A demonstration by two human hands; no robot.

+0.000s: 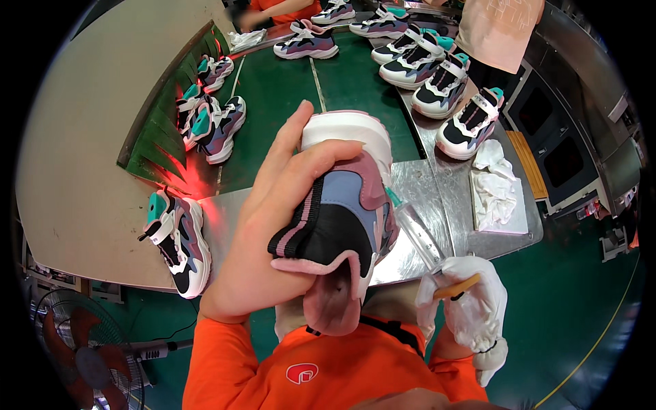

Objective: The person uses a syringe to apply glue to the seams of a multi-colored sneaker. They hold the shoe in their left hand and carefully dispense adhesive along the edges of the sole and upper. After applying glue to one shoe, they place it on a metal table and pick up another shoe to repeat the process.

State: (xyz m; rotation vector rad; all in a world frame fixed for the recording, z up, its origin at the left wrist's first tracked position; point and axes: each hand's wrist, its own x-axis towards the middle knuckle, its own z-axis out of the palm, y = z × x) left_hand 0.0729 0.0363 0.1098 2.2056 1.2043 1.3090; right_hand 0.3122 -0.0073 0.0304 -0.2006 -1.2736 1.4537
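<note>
My bare left hand (pixel 263 225) grips a sneaker (pixel 345 188) from its left side, fingers spread over its heel and sole. The sneaker is white, mauve, blue and black, and its pink-lined opening is turned toward me. My right hand (pixel 475 301), in a white glove, is closed around a clear syringe (pixel 418 236) with a teal tip. That tip is at the sneaker's right side, by the sole edge; whether it touches cannot be made out. A flat, yellowish-brown piece (pixel 456 287) also sticks out of the glove.
A matching sneaker (pixel 179 242) stands at the left table edge. Several more line the green belt (pixel 273 96) and the right metal ledge (pixel 444 184). White cloth (pixel 495 195) lies on a pad at right. A fan (pixel 89 362) stands lower left. Other people (pixel 499 31) are at the far side.
</note>
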